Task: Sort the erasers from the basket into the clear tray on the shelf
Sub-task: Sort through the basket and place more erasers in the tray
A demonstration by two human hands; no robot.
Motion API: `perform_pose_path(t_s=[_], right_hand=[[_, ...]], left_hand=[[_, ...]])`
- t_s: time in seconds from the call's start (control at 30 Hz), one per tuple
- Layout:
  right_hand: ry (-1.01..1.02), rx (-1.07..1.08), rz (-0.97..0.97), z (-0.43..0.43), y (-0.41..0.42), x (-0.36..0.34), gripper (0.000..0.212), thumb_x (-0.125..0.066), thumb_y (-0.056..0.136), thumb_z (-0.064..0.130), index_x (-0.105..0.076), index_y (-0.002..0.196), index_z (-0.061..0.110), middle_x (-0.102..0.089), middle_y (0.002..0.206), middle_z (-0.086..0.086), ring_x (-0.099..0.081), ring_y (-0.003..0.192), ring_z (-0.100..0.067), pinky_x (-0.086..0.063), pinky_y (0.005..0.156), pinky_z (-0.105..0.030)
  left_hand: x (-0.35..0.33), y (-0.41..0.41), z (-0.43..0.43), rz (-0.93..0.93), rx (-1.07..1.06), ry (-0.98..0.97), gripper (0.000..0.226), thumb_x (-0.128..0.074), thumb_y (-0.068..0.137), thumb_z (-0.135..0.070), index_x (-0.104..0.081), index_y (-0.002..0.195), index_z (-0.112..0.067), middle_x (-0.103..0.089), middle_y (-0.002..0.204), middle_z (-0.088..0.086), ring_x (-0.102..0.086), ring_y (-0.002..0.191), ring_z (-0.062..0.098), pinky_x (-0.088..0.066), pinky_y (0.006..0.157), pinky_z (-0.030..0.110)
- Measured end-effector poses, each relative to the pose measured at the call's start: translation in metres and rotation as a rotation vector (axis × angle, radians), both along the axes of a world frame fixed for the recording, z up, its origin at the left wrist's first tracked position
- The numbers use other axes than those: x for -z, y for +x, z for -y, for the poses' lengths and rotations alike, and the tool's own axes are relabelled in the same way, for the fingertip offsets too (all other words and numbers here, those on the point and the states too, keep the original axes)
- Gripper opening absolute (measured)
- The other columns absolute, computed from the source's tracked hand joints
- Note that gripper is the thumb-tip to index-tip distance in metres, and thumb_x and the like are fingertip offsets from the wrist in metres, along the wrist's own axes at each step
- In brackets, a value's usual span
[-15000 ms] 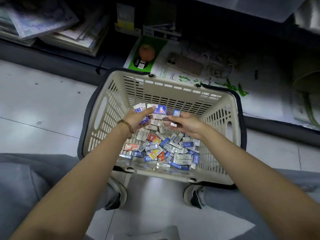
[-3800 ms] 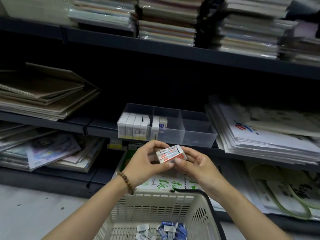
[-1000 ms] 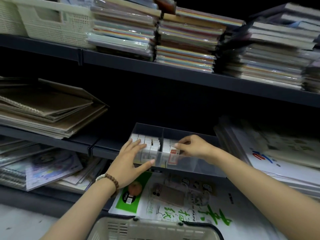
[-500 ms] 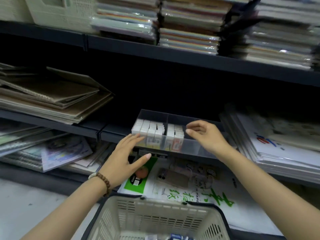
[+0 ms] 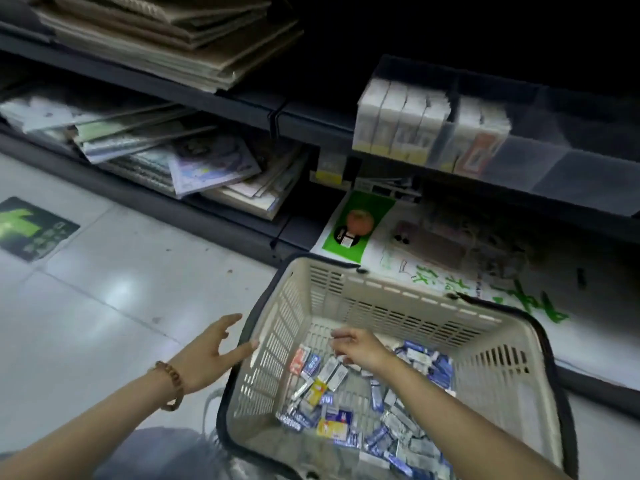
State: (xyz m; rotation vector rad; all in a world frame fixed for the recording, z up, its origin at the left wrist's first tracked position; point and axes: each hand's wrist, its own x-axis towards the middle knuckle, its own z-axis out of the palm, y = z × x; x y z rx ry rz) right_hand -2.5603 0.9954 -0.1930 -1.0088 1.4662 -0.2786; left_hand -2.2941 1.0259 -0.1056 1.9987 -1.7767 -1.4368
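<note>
Brown paper pads (image 5: 173, 39) stacked at top left. Magazines (image 5: 194, 157) piled askew below them. Green sticker (image 5: 31, 228) on pale tiled floor (image 5: 104, 306). Printed sheet (image 5: 433, 258) bearing orange fruit picture (image 5: 360, 221).

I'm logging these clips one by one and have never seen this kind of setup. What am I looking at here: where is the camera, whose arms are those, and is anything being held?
No machine here: a person works with two bare hands, and the one camera sits on their head, looking forward and down, so the arms enter from below. A cream basket stands on the tiled floor, loose wrapped erasers in its bottom. The right hand hangs inside it just above them, fingers relaxed, apparently holding nothing. The left hand, bead bracelet at the wrist, is spread open at the basket's left rim; contact is unclear. On the dark shelf stands the clear tray, sorted erasers upright in its left compartments, its right end looking empty.
</note>
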Motion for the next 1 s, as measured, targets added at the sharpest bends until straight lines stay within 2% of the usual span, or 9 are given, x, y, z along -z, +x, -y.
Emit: perform_pose_path(t_s=[0.13,0.27,0.37,0.47,0.53,0.7,0.8,0.9,1.0], right_hand=[[-0.013,-0.23,-0.179,0.0,0.034,0.06,0.058,-0.059,0.092,0.024,-0.037,0.142,0.006,-0.038,0.147,-0.01,-0.04,0.133,-0.022,-0.034,0.106,-0.027],[-0.074,-0.399,-0.357,0.005,0.051,0.1,0.073,-0.055,0.092,0.038,-0.018,0.15,0.016,-0.013,0.157,-0.007,-0.015,0.144,-0.025,-0.018,0.115,-0.031],[-0.122,-0.403,-0.405,0.003,0.057,0.116,0.067,-0.061,0.088,0.04,-0.032,0.145,0.018,-0.025,0.148,-0.005,-0.026,0.136,-0.024,-0.026,0.111,-0.03],[-0.245,-0.414,-0.377,-0.012,0.061,0.122,0.036,-0.068,0.083,0.032,-0.059,0.115,0.019,-0.042,0.128,0.0,-0.036,0.121,-0.019,-0.031,0.102,-0.027],[-0.291,-0.442,-0.339,-0.025,0.062,0.123,0.021,-0.07,0.081,0.029,-0.063,0.098,0.021,-0.05,0.118,0.001,-0.04,0.117,-0.021,-0.032,0.096,-0.027],[-0.216,-0.433,-0.338,-0.042,0.069,0.119,0.049,-0.071,0.079,0.035,-0.053,0.124,0.026,-0.038,0.132,-0.007,-0.033,0.124,-0.025,-0.029,0.105,-0.03],[-0.253,-0.534,-0.379,-0.045,0.073,0.117,0.039,-0.068,0.081,0.035,-0.061,0.117,0.022,-0.056,0.116,-0.004,-0.035,0.116,-0.022,-0.027,0.103,-0.03],[-0.292,-0.578,-0.384,-0.049,0.07,0.109,0.029,-0.065,0.085,0.037,-0.067,0.108,0.019,-0.058,0.1,-0.001,-0.036,0.108,-0.019,-0.027,0.099,-0.029],[-0.186,-0.408,-0.213,-0.042,0.061,0.078,0.031,-0.053,0.094,0.034,-0.068,0.108,0.011,-0.065,0.104,-0.01,-0.052,0.11,-0.029,-0.035,0.102,-0.032]], left_hand=[[0.019,0.007,0.001,-0.073,0.146,0.14,0.054,-0.043,0.082,-0.052,-0.05,0.125,-0.02,-0.06,0.121,-0.006,-0.058,0.108,0.008,-0.045,0.1,0.033],[0.027,0.007,0.011,-0.138,0.19,0.164,0.054,-0.045,0.079,-0.053,-0.055,0.121,-0.021,-0.064,0.106,-0.012,-0.061,0.1,0.007,-0.049,0.092,0.024],[0.031,0.009,0.016,-0.179,0.205,0.199,0.056,-0.048,0.078,-0.053,-0.053,0.124,-0.021,-0.064,0.112,-0.011,-0.06,0.105,0.006,-0.048,0.095,0.026],[0.035,0.009,0.019,-0.184,0.214,0.197,0.046,-0.051,0.085,-0.044,-0.053,0.125,-0.021,-0.062,0.118,-0.009,-0.058,0.11,0.005,-0.046,0.098,0.026],[0.036,0.008,0.021,-0.181,0.208,0.179,0.041,-0.053,0.088,-0.038,-0.053,0.124,-0.02,-0.063,0.119,-0.008,-0.059,0.11,0.006,-0.046,0.098,0.024],[0.034,0.004,0.021,-0.191,0.159,0.171,0.04,-0.055,0.087,-0.036,-0.053,0.123,-0.017,-0.064,0.117,-0.005,-0.06,0.109,0.01,-0.047,0.097,0.029],[0.034,0.004,0.019,-0.164,0.178,0.164,0.042,-0.054,0.086,-0.039,-0.053,0.123,-0.017,-0.063,0.117,-0.004,-0.06,0.109,0.01,-0.047,0.098,0.031],[0.033,0.003,0.019,-0.149,0.157,0.145,0.048,-0.055,0.084,-0.041,-0.049,0.125,-0.018,-0.061,0.118,-0.005,-0.059,0.11,0.012,-0.047,0.099,0.031],[0.029,-0.002,0.019,-0.069,0.029,-0.118,0.06,-0.061,0.083,-0.038,-0.038,0.136,-0.02,-0.047,0.133,-0.006,-0.046,0.122,0.011,-0.039,0.104,0.027]])
